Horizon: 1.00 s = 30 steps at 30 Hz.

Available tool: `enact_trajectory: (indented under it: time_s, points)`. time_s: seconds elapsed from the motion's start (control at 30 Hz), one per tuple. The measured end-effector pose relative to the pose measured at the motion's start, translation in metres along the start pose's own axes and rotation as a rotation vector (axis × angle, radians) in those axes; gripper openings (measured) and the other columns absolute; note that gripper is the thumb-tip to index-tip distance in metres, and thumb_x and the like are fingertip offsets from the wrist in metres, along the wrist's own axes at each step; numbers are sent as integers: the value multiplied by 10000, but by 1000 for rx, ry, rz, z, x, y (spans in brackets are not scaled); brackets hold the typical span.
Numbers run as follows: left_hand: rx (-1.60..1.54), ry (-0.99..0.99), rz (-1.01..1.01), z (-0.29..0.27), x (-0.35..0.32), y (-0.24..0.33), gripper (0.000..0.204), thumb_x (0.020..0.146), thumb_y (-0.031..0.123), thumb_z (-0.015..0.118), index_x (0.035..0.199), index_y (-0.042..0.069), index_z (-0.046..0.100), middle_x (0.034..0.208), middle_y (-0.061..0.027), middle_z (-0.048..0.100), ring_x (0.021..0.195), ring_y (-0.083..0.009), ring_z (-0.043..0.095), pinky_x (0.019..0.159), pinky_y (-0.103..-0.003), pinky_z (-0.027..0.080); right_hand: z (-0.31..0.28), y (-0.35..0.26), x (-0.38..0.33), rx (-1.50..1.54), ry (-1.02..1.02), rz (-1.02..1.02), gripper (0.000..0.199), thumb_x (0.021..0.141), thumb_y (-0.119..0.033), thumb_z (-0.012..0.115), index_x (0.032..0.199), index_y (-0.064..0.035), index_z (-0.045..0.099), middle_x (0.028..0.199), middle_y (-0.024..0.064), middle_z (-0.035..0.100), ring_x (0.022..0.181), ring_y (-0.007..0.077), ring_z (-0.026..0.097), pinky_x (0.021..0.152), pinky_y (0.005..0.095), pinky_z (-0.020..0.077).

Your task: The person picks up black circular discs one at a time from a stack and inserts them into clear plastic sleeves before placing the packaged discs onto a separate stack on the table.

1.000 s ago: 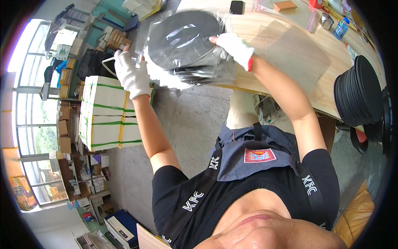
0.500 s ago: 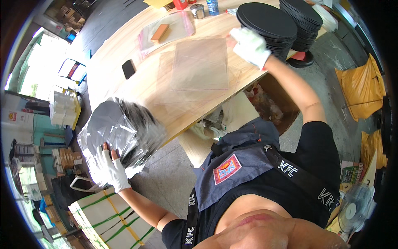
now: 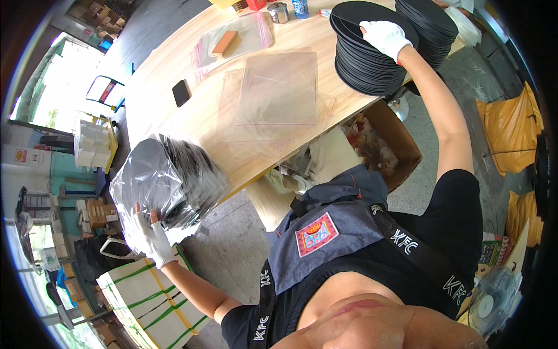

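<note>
My right hand (image 3: pixel 386 41), in a white glove with bare fingertips, is at the top of a tall stack of black round discs (image 3: pixel 366 72) at the far right of the table. Its fingers are closed at the top disc (image 3: pixel 359 14), which looks slightly raised from those below; the glove partly hides the grip. At the near left table corner, a pile of black discs in clear plastic bags (image 3: pixel 174 180) leans with its round faces toward the left. Against its near side rests my left hand (image 3: pixel 152 237), also gloved, fingers stretched out and apart.
Clear plastic bags (image 3: pixel 279 90) lie flat mid-table. Beyond are more bags (image 3: pixel 244 38) under an orange-brown block (image 3: pixel 225 43), and a black phone (image 3: pixel 181 92). A second disc stack (image 3: pixel 427 26) stands at right. Below the table edge is an open cardboard box (image 3: pixel 401 145).
My right hand has moved right and away from me, from beside the disc stack onto its top disc. My left hand has slid slightly down along the bagged pile.
</note>
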<state>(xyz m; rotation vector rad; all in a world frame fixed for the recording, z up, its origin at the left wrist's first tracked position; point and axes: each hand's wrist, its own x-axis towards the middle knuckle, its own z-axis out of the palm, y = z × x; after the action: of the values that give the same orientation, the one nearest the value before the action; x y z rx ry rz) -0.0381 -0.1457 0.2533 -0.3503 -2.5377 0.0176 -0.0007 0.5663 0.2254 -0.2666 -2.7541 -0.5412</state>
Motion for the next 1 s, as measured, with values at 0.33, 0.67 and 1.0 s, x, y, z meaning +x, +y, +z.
enact_trajectory:
  time_s: [0.33, 0.67, 1.0]
  points:
    - [-909, -130, 267, 70, -51, 229, 474, 791, 230, 649, 1231, 66, 581, 1366, -190, 470, 1313, -346, 389, 1084, -449, 304, -27, 17, -114, 200, 204, -309, 419, 855, -76, 581, 1272, -106, 557, 1290, 78, 560, 1152, 242, 550, 943, 347, 439]
    - [-398, -463, 329, 257, -7, 251, 576, 747, 403, 667, 1258, 190, 507, 1367, -172, 331, 1312, -401, 223, 1071, -610, 154, 30, 77, -135, 1864, -114, 1076, 390, 919, -472, 528, 1135, -147, 543, 642, -23, 482, 421, 37, 340, 363, 176, 229]
    - [-1387, -543, 103, 152, 23, 270, 728, 809, 243, 691, 1434, 122, 337, 1482, -156, 321, 1336, -337, 340, 1073, -395, 318, 22, 18, -130, 1458, 112, 586, 93, 930, -191, 604, 946, -99, 611, 517, -59, 412, 392, 26, 314, 378, 204, 235]
